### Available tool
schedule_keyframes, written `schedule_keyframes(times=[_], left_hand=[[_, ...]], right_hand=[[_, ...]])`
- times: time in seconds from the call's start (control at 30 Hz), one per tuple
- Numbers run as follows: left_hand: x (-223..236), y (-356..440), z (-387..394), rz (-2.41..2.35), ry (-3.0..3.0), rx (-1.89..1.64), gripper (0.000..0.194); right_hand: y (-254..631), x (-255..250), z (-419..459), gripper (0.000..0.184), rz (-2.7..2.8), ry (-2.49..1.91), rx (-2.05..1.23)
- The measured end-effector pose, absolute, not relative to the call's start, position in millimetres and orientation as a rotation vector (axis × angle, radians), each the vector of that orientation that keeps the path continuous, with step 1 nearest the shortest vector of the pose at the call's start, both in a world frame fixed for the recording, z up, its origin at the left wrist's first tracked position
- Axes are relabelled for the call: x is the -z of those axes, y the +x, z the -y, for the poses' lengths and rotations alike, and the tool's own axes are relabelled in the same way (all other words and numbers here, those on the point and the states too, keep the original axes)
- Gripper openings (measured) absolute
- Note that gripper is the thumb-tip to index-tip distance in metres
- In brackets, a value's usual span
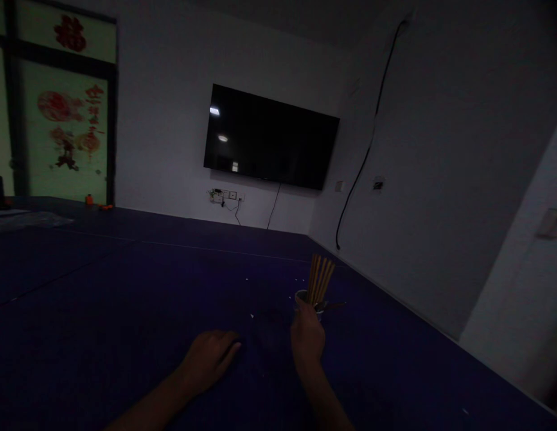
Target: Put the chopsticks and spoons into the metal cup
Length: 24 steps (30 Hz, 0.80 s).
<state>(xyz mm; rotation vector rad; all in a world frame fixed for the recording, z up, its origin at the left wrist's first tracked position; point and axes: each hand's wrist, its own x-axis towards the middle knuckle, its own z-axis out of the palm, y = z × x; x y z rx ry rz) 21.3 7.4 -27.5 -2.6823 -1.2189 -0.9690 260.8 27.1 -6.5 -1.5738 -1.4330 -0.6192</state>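
Observation:
My left hand rests on the dark blue tabletop, palm down. Its fingers are loosely bent with the thumb apart, and nothing shows in it. Farther right, my right hand is closed at a small cup. Several thin wooden sticks, which look like chopsticks, rise in a bundle from the fingers at the cup's rim, tilted slightly right. My hand covers their lower ends and much of the cup. A thin dark utensil sticks out to the cup's right.
Small white scraps lie scattered on the table. Clear plastic and small orange objects are at the far left. A television hangs on the far wall, and a black cable runs down the right wall.

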Motion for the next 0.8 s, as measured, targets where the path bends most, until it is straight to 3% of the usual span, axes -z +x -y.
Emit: schedule_keyframes(times=[0.27, 0.47, 0.53, 0.8], left_hand=[[29, 21, -8, 1.336, -2.579, 1.086, 0.042], [32, 19, -16, 1.451, -2.577, 1.254, 0.091], [33, 20, -18, 1.369, -2.615, 1.370, 0.099], [25, 28, -16, 1.307, -2.659, 1.777, 0.071]], right_hand=[[232, 0, -19, 0.035, 1.594, -1.158, 0.519], [194, -5, 1, 0.030, 1.798, -0.893, 0.226], [185, -5, 7, 0.028, 1.827, -0.837, 0.159], [171, 0, 12, 0.031, 1.882, -0.729, 0.122]])
